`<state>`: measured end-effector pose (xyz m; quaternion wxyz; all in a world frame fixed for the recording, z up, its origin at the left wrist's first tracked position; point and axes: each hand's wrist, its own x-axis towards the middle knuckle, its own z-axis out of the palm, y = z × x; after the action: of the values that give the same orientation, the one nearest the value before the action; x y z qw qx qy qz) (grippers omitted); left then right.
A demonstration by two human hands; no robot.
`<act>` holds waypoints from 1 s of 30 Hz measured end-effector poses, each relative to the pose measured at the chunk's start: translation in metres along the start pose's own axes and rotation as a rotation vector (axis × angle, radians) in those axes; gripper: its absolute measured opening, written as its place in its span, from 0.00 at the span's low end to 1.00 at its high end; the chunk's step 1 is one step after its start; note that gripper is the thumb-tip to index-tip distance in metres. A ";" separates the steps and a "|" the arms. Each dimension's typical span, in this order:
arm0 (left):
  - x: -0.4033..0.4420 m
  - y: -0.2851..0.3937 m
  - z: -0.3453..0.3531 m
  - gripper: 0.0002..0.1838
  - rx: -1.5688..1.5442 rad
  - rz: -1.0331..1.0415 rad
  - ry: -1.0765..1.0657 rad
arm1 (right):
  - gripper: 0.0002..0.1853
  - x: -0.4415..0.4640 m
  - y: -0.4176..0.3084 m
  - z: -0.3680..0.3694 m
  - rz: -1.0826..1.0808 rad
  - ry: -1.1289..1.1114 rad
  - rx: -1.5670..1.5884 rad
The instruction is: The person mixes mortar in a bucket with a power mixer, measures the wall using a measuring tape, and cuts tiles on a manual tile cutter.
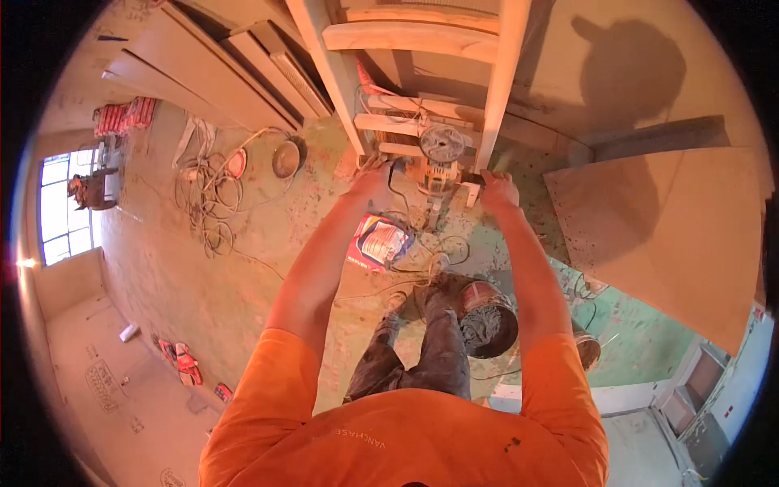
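Note:
Between my two hands is an upright hand mixer with a round grey top, a vented yellowish body and a shaft pointing down. My right hand is closed at its right side, around a dark handle. On the opposite side my left hand is also closed; its fingers are partly hidden, and a black cable runs beside it. Just beyond stands a wooden ladder, its lower rails close to my hands. Below, near my feet, lie a red and white bag and a tilted bucket with grey mortar inside.
Tangled cable and a round pan lie on the floor at left. Long boards lean on the wall behind. A large brown panel stands at right, with another bucket nearby. Red bags lie near the window.

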<state>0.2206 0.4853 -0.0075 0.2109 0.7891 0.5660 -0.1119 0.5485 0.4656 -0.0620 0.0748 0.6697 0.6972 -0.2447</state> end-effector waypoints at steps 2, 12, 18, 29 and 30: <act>0.013 -0.002 0.007 0.44 -0.020 -0.039 -0.116 | 0.26 0.001 0.002 0.002 0.001 0.015 -0.031; -0.190 0.009 0.153 0.34 -0.326 0.042 -0.276 | 0.29 -0.154 0.030 0.088 0.163 0.281 0.282; -0.385 -0.041 0.215 0.40 -0.292 -0.092 -0.672 | 0.23 -0.411 0.125 0.266 0.370 -0.227 0.343; -0.459 -0.138 0.195 0.34 -0.202 -0.163 -0.436 | 0.14 -0.641 0.014 0.286 0.539 -0.005 0.425; -0.449 -0.133 0.189 0.34 -0.161 -0.153 -0.453 | 0.15 -0.637 0.003 0.290 0.696 -0.039 0.518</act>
<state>-0.0432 0.0544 -0.0156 0.3854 0.6793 0.5694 -0.2564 0.5450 -0.2342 -0.0393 -0.0047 0.8567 0.3440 -0.3843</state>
